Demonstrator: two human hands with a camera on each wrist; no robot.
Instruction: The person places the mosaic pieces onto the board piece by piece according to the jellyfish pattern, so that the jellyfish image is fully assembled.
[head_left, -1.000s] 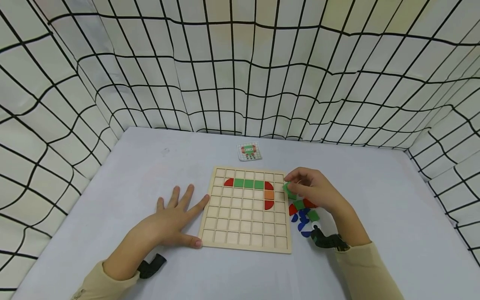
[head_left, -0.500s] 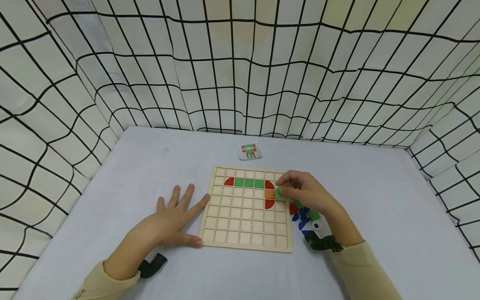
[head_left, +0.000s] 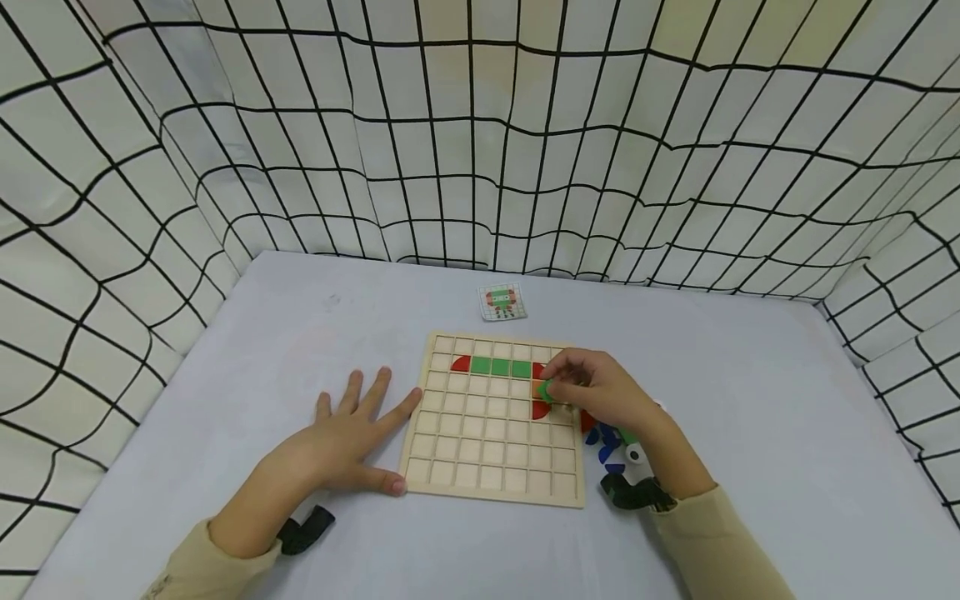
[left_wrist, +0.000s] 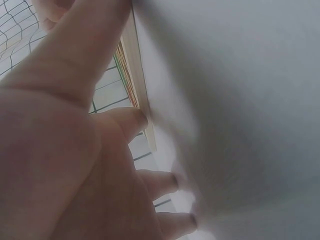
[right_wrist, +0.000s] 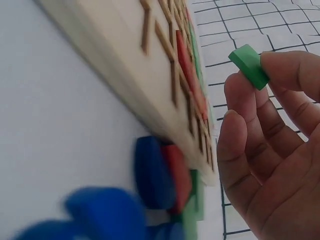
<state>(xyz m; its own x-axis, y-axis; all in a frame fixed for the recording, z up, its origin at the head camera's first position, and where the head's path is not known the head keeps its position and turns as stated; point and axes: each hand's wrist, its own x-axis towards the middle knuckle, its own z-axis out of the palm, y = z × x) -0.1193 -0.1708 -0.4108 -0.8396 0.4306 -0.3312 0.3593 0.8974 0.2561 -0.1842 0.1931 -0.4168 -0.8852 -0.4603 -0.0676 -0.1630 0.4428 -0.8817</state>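
As right hand (head_left: 602,388) shifts leftward, green piece (right_wrist: 250,66) pinched

Two hands (head_left: 345,450) in play, one card (head_left: 502,302), one board (head_left: 480,450)! On that: three green squares (head_left: 501,367), three red pieces (head_left: 461,364), one orange square (head_left: 536,387). Plus one pinched green block (right_wrist: 250,65), one white disc (head_left: 635,453), blue pieces (head_left: 611,435) too jumbled to count.

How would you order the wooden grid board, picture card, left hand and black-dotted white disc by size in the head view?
Largest to smallest:
Wooden grid board
Left hand
Picture card
Black-dotted white disc
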